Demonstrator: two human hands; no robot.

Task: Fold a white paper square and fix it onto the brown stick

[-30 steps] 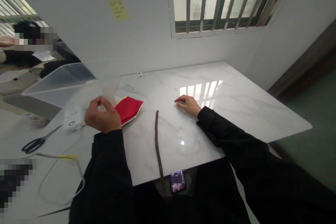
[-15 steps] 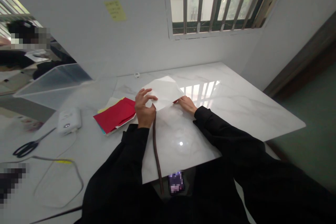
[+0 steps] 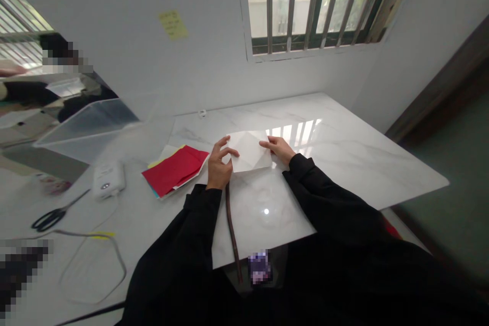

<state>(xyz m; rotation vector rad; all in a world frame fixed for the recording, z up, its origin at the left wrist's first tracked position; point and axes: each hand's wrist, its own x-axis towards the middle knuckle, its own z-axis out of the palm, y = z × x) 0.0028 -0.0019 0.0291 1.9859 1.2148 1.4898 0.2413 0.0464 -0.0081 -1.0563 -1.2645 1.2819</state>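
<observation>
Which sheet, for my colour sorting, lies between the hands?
The white sheet, between left hand and right hand; the red-topped stack lies apart.

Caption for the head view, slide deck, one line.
Left hand and right hand at a white paper sheet on a marble table, beside red paper.

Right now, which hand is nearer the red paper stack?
Left. The left hand is close beside the red paper stack's right edge; the right hand is farther off, beyond the white paper sheet.
</observation>
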